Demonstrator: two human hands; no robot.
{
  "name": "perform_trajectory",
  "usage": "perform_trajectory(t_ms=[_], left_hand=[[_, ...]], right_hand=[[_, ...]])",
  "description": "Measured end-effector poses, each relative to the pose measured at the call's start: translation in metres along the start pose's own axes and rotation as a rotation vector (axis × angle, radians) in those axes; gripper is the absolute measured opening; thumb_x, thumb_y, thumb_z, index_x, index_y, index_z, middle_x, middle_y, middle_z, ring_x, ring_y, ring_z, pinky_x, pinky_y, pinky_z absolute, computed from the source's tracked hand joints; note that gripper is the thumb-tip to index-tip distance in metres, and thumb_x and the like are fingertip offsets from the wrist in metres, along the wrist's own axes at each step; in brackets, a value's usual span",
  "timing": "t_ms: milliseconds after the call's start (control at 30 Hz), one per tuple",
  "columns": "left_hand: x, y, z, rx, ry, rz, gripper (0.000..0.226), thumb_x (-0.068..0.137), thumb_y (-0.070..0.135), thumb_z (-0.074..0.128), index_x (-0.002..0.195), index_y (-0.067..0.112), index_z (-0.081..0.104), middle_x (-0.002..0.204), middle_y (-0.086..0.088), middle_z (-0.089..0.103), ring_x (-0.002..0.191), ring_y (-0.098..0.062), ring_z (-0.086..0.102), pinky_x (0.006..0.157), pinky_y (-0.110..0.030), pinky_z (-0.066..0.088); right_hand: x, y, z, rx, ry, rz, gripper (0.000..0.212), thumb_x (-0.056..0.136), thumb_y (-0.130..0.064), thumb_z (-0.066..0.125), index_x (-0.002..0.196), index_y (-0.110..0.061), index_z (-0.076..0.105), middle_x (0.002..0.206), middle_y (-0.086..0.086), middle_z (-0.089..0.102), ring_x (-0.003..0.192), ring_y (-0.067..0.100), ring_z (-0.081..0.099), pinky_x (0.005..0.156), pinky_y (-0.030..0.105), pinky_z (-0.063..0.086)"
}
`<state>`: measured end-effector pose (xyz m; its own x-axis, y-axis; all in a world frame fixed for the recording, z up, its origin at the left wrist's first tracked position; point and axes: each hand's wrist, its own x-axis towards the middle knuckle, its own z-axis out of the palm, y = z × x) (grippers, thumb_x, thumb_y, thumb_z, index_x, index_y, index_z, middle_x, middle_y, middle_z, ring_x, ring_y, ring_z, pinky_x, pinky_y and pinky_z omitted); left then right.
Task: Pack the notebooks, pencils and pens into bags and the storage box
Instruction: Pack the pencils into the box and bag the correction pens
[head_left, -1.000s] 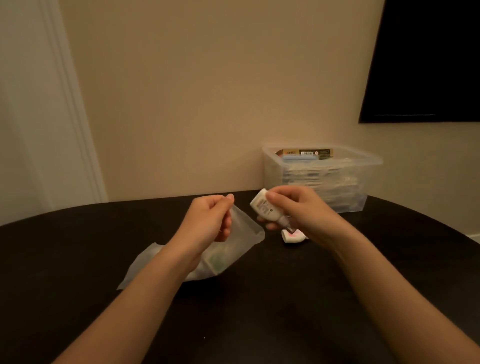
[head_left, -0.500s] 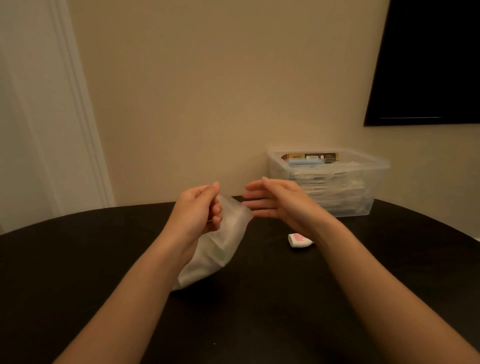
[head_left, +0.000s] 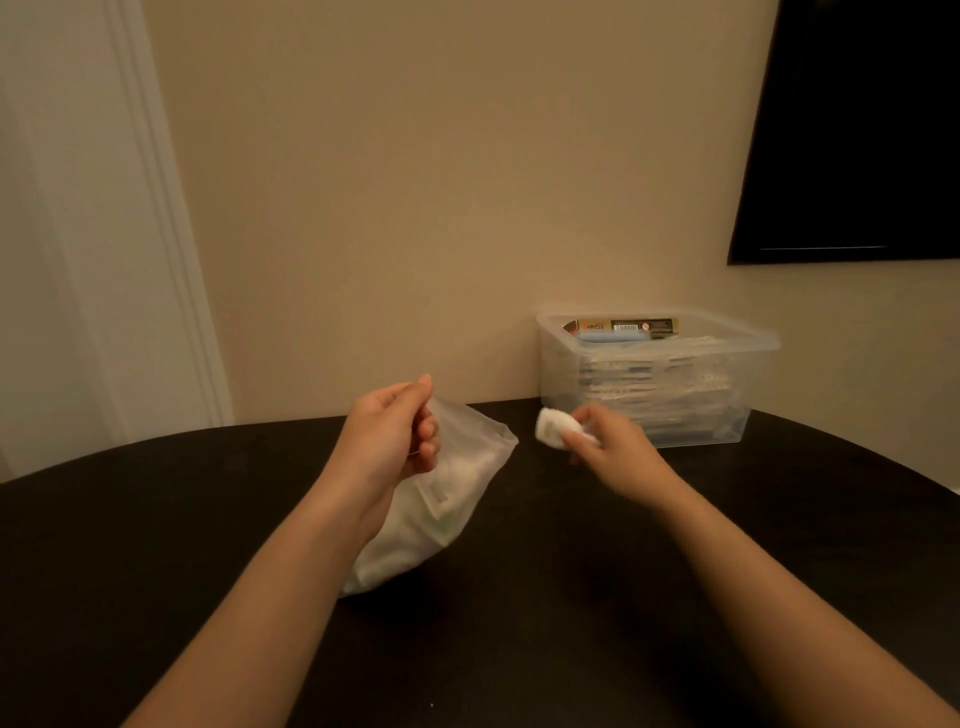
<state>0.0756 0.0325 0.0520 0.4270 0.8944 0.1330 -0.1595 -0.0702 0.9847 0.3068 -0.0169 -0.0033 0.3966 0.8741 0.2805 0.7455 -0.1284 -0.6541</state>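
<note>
A dark bench (head_left: 519, 649) fills the lower frame. At its centre a cloudy plastic bag (head_left: 457, 499) with pale things inside rests its bottom on the bench. The left grip (head_left: 387, 436) lifts its top, pinching the rim between thumb and fingers. Just right of the bag's mouth, apart from it, the blurred right grip (head_left: 608, 447) clasps a small white eraser (head_left: 553, 427). Behind, right of centre, a clear storage box (head_left: 660, 345) holding packets stands against the wall.

You are looking across a dark table (head_left: 156, 571) that is reaching back to a beige wall (head_left: 415, 182). A white door frame (head_left: 156, 218) is running up the left side, and a black screen (head_left: 857, 130) (dark all over) is hanging at the upper right.
</note>
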Motion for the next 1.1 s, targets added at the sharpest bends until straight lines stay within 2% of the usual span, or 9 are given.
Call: perform_trajectory(t_ms=[133, 367, 500, 667, 767, 833, 933, 1000, 1100], left_hand=[[0.0, 0.0, -0.001, 0.007, 0.005, 0.011, 0.034, 0.097, 0.026, 0.047, 0.065, 0.015, 0.044, 0.047, 0.004, 0.042, 0.043, -0.007, 0.039, 0.05, -0.022, 0.038], [-0.001, 0.004, -0.004, 0.036, -0.029, 0.056, 0.036, 0.098, 0.026, 0.045, 0.063, 0.015, 0.045, 0.047, 0.004, 0.043, 0.044, -0.007, 0.039, 0.05, -0.021, 0.037], [0.002, 0.012, -0.012, -0.031, 0.014, 0.05, 0.035, 0.098, 0.024, 0.046, 0.064, 0.015, 0.044, 0.047, 0.004, 0.042, 0.042, -0.007, 0.039, 0.045, -0.018, 0.037], [0.004, 0.021, -0.025, -0.109, 0.034, 0.051, 0.034, 0.097, 0.024, 0.047, 0.064, 0.016, 0.044, 0.047, 0.005, 0.042, 0.042, -0.006, 0.039, 0.046, -0.019, 0.037], [0.001, 0.025, -0.029, -0.104, 0.018, 0.064, 0.034, 0.098, 0.024, 0.046, 0.065, 0.016, 0.043, 0.047, 0.005, 0.042, 0.041, -0.006, 0.039, 0.047, -0.019, 0.036], [0.001, 0.03, -0.032, -0.083, 0.01, 0.068, 0.034, 0.098, 0.024, 0.046, 0.065, 0.016, 0.043, 0.046, 0.005, 0.042, 0.041, -0.006, 0.039, 0.047, -0.02, 0.036], [0.006, 0.045, -0.038, -0.017, 0.023, 0.089, 0.034, 0.098, 0.024, 0.046, 0.065, 0.017, 0.043, 0.045, 0.006, 0.042, 0.04, -0.006, 0.039, 0.046, -0.02, 0.035], [0.011, 0.061, -0.044, 0.051, 0.055, 0.115, 0.035, 0.098, 0.024, 0.046, 0.064, 0.018, 0.043, 0.044, 0.008, 0.042, 0.039, -0.005, 0.038, 0.045, -0.02, 0.035], [0.018, 0.077, -0.052, 0.1, 0.064, 0.135, 0.036, 0.098, 0.023, 0.045, 0.063, 0.018, 0.04, 0.041, 0.009, 0.038, 0.036, -0.005, 0.034, 0.042, -0.018, 0.031]], right_hand=[[-0.016, -0.063, -0.018, 0.444, -0.028, -0.258, 0.013, 0.09, -0.023, 0.059, 0.096, -0.011, 0.059, 0.074, -0.001, 0.065, 0.059, 0.006, 0.055, 0.053, 0.019, 0.045], [-0.007, -0.101, 0.001, 0.083, -0.227, -0.479, 0.013, 0.093, -0.03, 0.058, 0.084, -0.027, 0.066, 0.069, -0.011, 0.057, 0.062, -0.003, 0.049, 0.061, 0.015, 0.038], [-0.005, -0.11, 0.007, 0.248, -0.261, -0.407, 0.03, 0.103, -0.025, 0.035, 0.104, -0.018, 0.064, 0.095, -0.002, 0.063, 0.088, 0.002, 0.054, 0.084, 0.019, 0.041], [-0.003, -0.1, 0.008, 0.139, -0.23, -0.382, 0.01, 0.09, -0.041, 0.056, 0.094, -0.034, 0.061, 0.123, -0.01, 0.045, 0.121, 0.004, 0.037, 0.102, 0.023, 0.031], [-0.001, -0.106, 0.012, 0.101, -0.268, -0.436, 0.016, 0.091, -0.034, 0.059, 0.087, -0.02, 0.066, 0.09, -0.011, 0.057, 0.08, -0.002, 0.052, 0.073, 0.021, 0.042], [0.001, -0.118, 0.009, 0.107, -0.25, -0.461, 0.031, 0.095, -0.026, 0.056, 0.072, -0.007, 0.065, 0.058, -0.009, 0.043, 0.052, 0.001, 0.036, 0.053, 0.019, 0.03], [0.005, -0.138, 0.001, 0.106, -0.17, -0.513, 0.034, 0.095, -0.024, 0.055, 0.065, -0.011, 0.065, 0.051, 0.001, 0.038, 0.048, 0.003, 0.031, 0.049, 0.019, 0.026], [0.007, -0.152, -0.006, 0.128, -0.099, -0.57, 0.033, 0.095, -0.025, 0.054, 0.077, -0.002, 0.07, 0.062, 0.024, 0.051, 0.055, 0.012, 0.038, 0.053, 0.031, 0.032], [0.01, -0.169, -0.013, 0.173, 0.016, -0.651, 0.031, 0.094, -0.022, 0.056, 0.083, 0.002, 0.071, 0.076, 0.028, 0.059, 0.063, 0.03, 0.048, 0.06, 0.04, 0.04]])
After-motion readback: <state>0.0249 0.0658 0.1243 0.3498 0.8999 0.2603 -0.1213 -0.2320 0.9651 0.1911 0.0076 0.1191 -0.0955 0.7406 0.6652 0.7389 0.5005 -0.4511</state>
